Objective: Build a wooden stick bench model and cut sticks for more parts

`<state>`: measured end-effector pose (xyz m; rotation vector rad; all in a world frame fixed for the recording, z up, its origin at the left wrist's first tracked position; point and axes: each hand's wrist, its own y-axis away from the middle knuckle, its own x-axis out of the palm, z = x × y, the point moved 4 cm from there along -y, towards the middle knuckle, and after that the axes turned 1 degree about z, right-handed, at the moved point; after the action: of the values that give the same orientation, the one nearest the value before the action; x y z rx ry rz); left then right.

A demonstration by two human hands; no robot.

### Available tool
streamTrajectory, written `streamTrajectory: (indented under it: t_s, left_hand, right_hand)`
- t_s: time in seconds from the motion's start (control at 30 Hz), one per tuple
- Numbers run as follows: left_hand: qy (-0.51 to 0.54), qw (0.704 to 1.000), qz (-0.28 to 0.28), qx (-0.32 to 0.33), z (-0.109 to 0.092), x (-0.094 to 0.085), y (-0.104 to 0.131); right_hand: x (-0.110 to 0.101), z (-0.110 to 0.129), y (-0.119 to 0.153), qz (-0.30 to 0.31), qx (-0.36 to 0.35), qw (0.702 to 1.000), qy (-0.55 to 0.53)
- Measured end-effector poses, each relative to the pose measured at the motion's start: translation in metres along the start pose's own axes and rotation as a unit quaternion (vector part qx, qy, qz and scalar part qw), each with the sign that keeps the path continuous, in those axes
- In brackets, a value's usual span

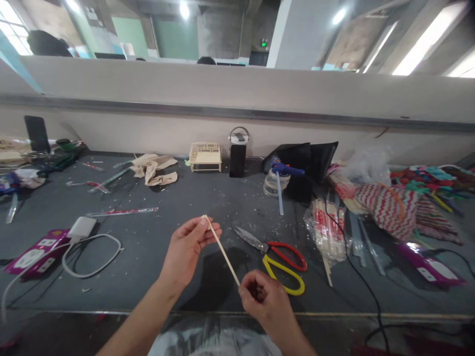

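Observation:
A thin pale wooden stick (pixel 224 253) slants between my two hands above the dark table. My left hand (pixel 189 242) pinches its upper end between thumb and fingers. The lower end is pinched by my right hand (pixel 265 299), whose fingers are curled in. Just beyond my right hand lie scissors (pixel 284 267) with one red and one yellow handle, their blades pointing away to the left. Farther right is a clear plastic pack of wooden sticks (pixel 329 227). At the back of the table stands a small model bench (pixel 206 157) made of pale sticks.
Beside the model, a phone (pixel 237 160) leans upright. A blue glue gun (pixel 285 168) rests on a clear jar. Purple power strips (pixel 37 252) lie at both sides, one with a white charger (pixel 82 229). A black cable (pixel 356 269) crosses the right side. A crumpled beige cloth (pixel 154 169) lies back left.

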<state>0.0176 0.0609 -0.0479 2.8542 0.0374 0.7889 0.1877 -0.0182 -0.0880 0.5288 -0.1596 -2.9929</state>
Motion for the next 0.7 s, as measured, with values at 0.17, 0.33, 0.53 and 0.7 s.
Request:
streamTrajectory:
  t_s: [0.17,0.33,0.53,0.7]
  left_hand:
    - [-0.008,1.000,0.003,-0.001,-0.002,0.000,0.002]
    - [-0.010,1.000,0.004,0.007,-0.002,-0.001,0.002]
    - [-0.014,0.999,-0.016,0.032,0.000,-0.001,0.002]
    - [-0.041,0.999,-0.015,0.011,0.008,0.004,0.006]
  right_hand:
    - [0.002,-0.006,0.000,0.006,0.004,1.000,-0.020]
    - [0.006,-0.013,-0.002,0.028,0.025,0.995,-0.096]
    - [0.016,-0.009,-0.002,0.095,0.061,0.971,-0.212]
    - [0.016,0.007,-0.006,0.092,0.015,0.979,-0.180]
